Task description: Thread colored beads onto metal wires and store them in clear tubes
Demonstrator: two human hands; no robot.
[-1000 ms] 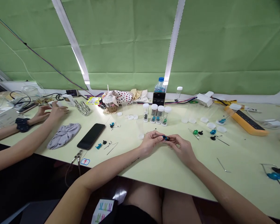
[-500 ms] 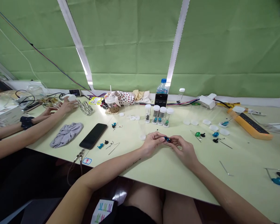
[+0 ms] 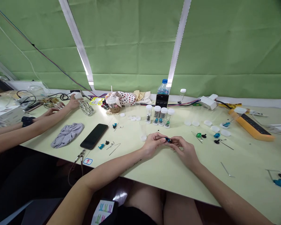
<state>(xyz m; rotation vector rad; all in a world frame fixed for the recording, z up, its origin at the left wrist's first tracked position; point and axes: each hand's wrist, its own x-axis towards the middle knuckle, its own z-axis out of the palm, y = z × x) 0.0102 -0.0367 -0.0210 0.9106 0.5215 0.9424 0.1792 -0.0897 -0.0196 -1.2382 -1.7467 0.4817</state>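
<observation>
My left hand [image 3: 152, 145] and my right hand [image 3: 184, 150] meet above the middle of the table. Between their fingertips is a small blue-and-black part [image 3: 168, 140], pinched from both sides and partly hidden. Left of my left hand stands a clear tube [image 3: 143, 131]. Beyond my hands, several white-capped clear tubes [image 3: 157, 115] stand in a row with small blue, green and dark parts inside. To the right lie a green part [image 3: 199, 135], a blue part [image 3: 216, 135] and black round pieces beside thin metal rods. A bent metal rod [image 3: 225, 169] lies nearer the edge.
At left, a co-worker's hand [image 3: 74, 102] holds a white object. Nearby lie a grey scrunchie [image 3: 67, 135], a dark phone [image 3: 94, 136] and loose blue parts [image 3: 101, 146]. A phone timer [image 3: 162, 100] leans on a bottle. An orange power strip [image 3: 250, 125] lies right.
The co-worker's hand with the white object has shifted slightly right and away. My hands keep nearly the same hold and place. The phone timer has advanced one second.
</observation>
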